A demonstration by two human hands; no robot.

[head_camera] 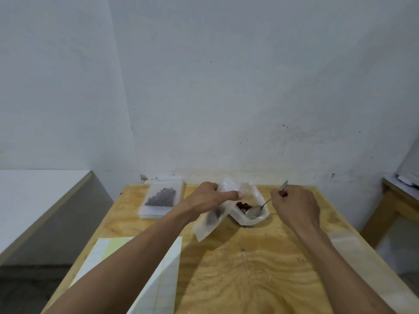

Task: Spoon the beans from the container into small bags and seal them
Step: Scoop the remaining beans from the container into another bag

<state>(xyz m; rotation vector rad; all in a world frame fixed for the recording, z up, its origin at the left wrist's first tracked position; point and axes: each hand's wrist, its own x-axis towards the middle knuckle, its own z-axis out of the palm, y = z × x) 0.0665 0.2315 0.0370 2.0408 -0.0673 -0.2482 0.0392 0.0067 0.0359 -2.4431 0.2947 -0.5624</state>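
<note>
My left hand (209,197) holds a small clear bag (212,219) by its top, lifted above the wooden table (249,268); dark beans show dimly inside. My right hand (294,206) grips the handle of a metal spoon (257,209). The spoon's bowl sits inside the white container (251,217), next to a few brown beans (243,206) at its far left side. The container's clear plastic lining stands up behind it. A filled bag of dark beans (162,197) lies flat on a stack of bags at the table's back left.
Sheets of white and yellow lined paper (163,275) lie at the table's front left, partly under my left forearm. A white wall stands close behind the table. A white counter (34,200) is on the left, a wooden stand (390,211) on the right.
</note>
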